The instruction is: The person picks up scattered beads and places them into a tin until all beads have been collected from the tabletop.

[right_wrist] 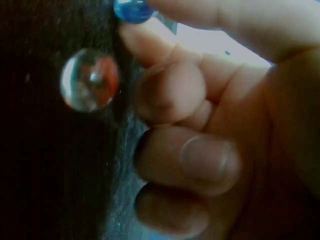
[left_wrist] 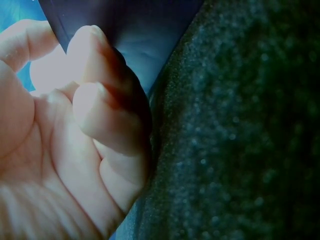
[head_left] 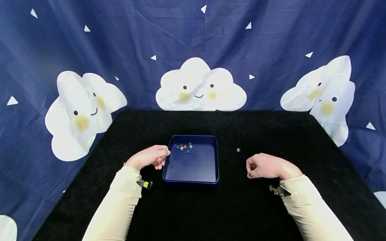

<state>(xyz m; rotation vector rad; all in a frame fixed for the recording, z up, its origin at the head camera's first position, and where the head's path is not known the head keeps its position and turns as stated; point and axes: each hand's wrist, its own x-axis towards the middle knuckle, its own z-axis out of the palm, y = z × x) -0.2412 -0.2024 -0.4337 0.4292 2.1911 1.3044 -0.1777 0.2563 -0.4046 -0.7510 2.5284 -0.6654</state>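
A dark blue square tray (head_left: pixel 193 181) stands on the black table, with several coloured glass marbles (head_left: pixel 185 147) near its far left corner. My left hand (head_left: pixel 152 156) is at the tray's left side, thumb and forefinger on the rim; in the left wrist view its other fingers (left_wrist: pixel 107 107) curl beside the tray wall (left_wrist: pixel 150 45). Right of the tray, my right hand (head_left: pixel 268 166) pinches a blue marble (right_wrist: pixel 134 11) between thumb and forefinger, the rest of its fingers folded in. A clear marble with red and white inside (right_wrist: pixel 90 80) lies close to those fingers.
One small marble (head_left: pixel 238 150) lies on the black cloth (head_left: pixel 241 207) between the tray and my right hand. Behind the table hangs a blue curtain (head_left: pixel 135 40) with white smiling clouds, which also runs along both sides.
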